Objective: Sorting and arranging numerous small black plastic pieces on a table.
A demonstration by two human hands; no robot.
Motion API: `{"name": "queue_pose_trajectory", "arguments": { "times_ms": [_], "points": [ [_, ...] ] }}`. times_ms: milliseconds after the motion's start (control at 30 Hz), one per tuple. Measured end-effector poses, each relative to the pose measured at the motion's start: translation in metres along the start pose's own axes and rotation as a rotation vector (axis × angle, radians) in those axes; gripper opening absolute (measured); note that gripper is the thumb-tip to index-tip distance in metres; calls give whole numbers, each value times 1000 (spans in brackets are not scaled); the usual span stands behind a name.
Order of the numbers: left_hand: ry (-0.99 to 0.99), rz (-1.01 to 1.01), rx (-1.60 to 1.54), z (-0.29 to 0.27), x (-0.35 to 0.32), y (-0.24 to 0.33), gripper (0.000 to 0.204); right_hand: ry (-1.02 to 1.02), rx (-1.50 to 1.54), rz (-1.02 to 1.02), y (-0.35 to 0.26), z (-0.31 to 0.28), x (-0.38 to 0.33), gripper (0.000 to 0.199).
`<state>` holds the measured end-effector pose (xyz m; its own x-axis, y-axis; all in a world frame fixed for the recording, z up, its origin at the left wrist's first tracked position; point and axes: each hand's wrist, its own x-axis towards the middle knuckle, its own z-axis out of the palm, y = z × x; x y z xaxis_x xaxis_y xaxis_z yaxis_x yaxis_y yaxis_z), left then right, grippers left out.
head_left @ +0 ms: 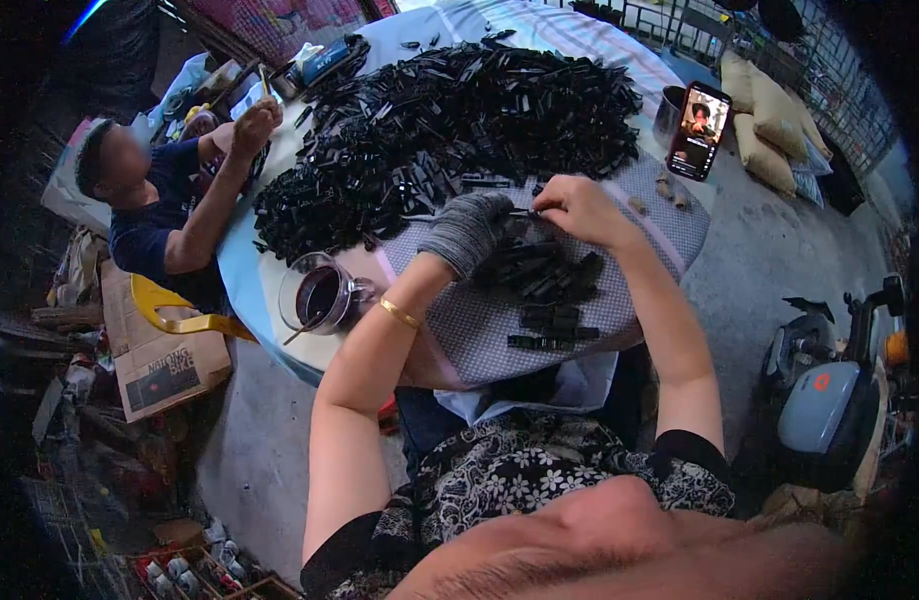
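A small black plastic piece (528, 213) is pinched between both hands, above stacked black pieces (545, 275).

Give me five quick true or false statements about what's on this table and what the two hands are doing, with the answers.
1. The left hand wears a grey glove. True.
2. The right hand is gloved too. False: it is bare.
3. A phone with a lit screen stands at the table's far right. True.
4. The big pile of black parts lies on the floor. False: it covers the table.
5. The glass mug of dark liquid sits right of the right hand. False: it sits left of the left forearm.
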<state>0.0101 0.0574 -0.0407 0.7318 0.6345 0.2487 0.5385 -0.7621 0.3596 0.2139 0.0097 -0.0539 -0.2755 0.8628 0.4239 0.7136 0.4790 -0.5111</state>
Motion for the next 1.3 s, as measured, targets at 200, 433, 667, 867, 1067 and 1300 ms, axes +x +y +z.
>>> {"name": "queue_pose_trajectory", "arguments": {
  "times_ms": [200, 433, 667, 867, 1067, 1300],
  "points": [
    [-98, -36, 87, -4, 3, 6, 29, 0, -11, -8, -2, 0, 1, 13],
    [-226, -34, 293, -17, 14, 27, 23, 19, -119, 142, -4, 0, -1, 16],
    [-388, 61, 498, -19, 46, 42, 22, 86, -25, -75, -3, 1, -2, 15],
    [-385, 191, 412, -7, 66, 33, 27, 49, -24, 72, 11, 2, -4, 18],
    [-514, 173, 496, -6, 73, 29, 24, 21, -240, 182, 3, 4, -7, 14],
    [-366, 139, 381, -2, 70, 37, 21, 22, -62, 138, 14, -1, -8, 11]
  ]
}}
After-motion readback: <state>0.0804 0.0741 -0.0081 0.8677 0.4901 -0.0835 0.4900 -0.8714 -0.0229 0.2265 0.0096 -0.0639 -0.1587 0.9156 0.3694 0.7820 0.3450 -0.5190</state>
